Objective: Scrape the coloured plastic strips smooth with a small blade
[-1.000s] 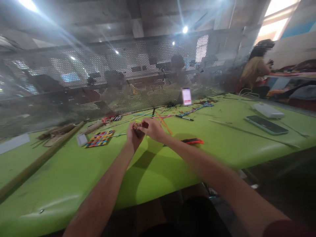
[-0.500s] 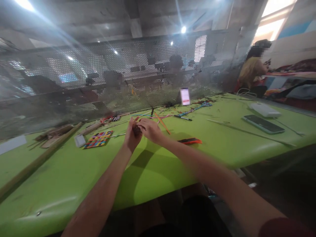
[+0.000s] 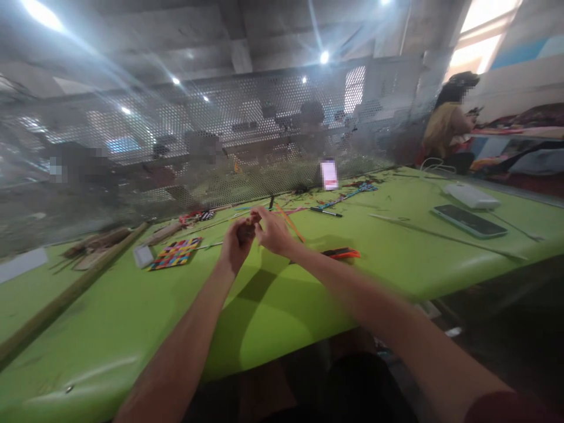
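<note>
My left hand (image 3: 235,241) is closed around a small dark brown lump (image 3: 245,231), raised a little above the green tabletop (image 3: 282,317). Against it, my right hand (image 3: 272,233) has its fingers bent and pressed together near the lump's top. Whatever sits between those fingertips is too small to make out. Left of my hands lies a multicoloured woven square (image 3: 176,254) beside a small white block (image 3: 143,257). An orange strip (image 3: 291,222) lies behind my right hand, and an orange and black bundle (image 3: 342,253) rests close to my right forearm.
A long bamboo pole (image 3: 73,294) crosses the table's left side. Toward the back are a pen (image 3: 326,212), a propped phone (image 3: 329,174) and scattered strips along a perforated metal screen (image 3: 247,141). To the right lie a phone (image 3: 469,220) and a white box (image 3: 471,195). A person (image 3: 449,120) sits beyond.
My right fingers have shifted slightly up and right over the brown lump, showing more of the fingertips. My left hand stays around the lump. The view has tilted slightly.
</note>
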Demonstrator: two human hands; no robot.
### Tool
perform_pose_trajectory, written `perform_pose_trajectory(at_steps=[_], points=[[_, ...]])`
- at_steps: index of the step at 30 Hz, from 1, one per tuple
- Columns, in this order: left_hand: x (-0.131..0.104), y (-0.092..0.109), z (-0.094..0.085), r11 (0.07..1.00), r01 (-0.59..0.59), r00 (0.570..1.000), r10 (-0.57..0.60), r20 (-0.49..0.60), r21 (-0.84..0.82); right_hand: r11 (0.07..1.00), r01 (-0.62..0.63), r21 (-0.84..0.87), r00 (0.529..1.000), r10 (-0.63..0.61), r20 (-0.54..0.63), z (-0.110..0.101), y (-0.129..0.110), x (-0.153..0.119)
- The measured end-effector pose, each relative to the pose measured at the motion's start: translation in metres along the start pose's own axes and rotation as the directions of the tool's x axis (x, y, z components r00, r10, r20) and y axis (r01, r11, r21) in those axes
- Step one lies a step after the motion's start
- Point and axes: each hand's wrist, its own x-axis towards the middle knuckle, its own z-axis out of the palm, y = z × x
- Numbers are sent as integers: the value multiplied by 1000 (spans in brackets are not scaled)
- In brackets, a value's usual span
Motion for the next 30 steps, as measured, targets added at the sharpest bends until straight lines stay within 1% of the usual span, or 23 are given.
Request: perform_pose_trajectory(at_steps=[2,4,6,8,11,13,15,17,20,21,26,30], points=[[-5,0,-2,1000,3,1000,-3,-9,11,999,46,-6,992,-47,-117,-3,-2,0],[-10,-3,-2,1000,18,1000,-18,-5,23,995,100,4,971,-97,-217,-5,-4,0],[-13,-9,2,998,49,999,-49,10,36,991,130,13,961,-122,-248,-3,-5,-1],[-15,-17,9,995,88,995,-89,34,46,994,112,-1,970,-109,-219,1,-6,-2],[-19,-26,23,990,130,989,-133,71,46,997,62,-52,993,-67,-93,7,-6,-3],[-24,-25,29,989,144,982,-145,120,15,995,58,-87,998,-59,-11,9,-7,-3],[-29,-20,32,986,166,970,-157,186,-33,992,63,-105,998,-63,-3,9,-10,-3],[-34,-13,32,977,209,955,-194,223,-44,987,112,-112,993,-115,-19,9,-14,-3],[-35,-7,30,978,203,953,-186,237,-50,960,245,-138,969,-242,37,9,-21,-4],[-34,-6,29,979,197,955,-179,237,-55,951,267,-153,963,-261,60,10,-23,-5],[-31,-9,28,978,199,965,-183,190,-66,934,278,-224,960,-260,108,11,-28,-10],[-32,-12,29,985,146,974,-128,185,-87,906,318,-279,947,-292,132,5,-31,-9]])
